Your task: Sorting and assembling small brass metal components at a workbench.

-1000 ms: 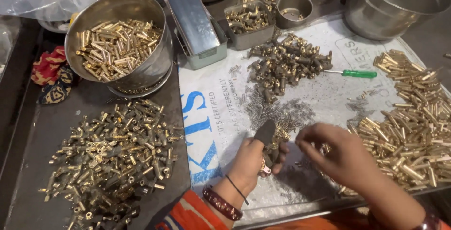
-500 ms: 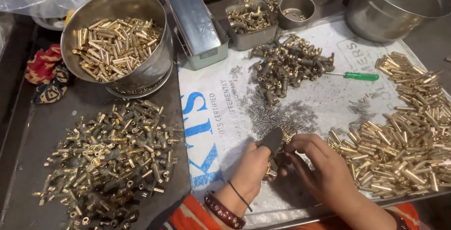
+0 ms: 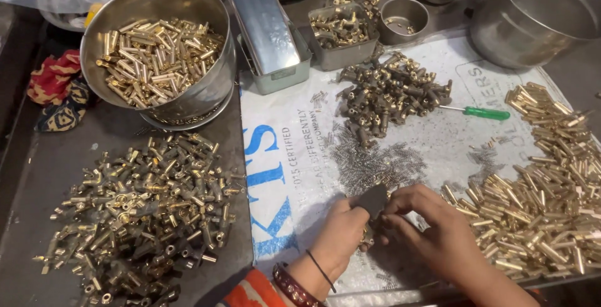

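Covering the dark surface [image 3: 75,175], a printed white sack sheet [image 3: 294,156] is lying under heaps of brass parts. At its near edge, the left hand [image 3: 341,232] is gripping a small dark block [image 3: 374,199], while the right hand [image 3: 432,232] is pinching closed against that block. Brass tubes [image 3: 551,188] are piling just right of the hands; tiny springs [image 3: 375,163] are lying just beyond.

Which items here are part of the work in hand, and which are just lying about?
In use: left hand, right hand, small dark piece, tiny springs, brass tubes.
Lying about: green screwdriver, patterned cloth, empty steel pot.
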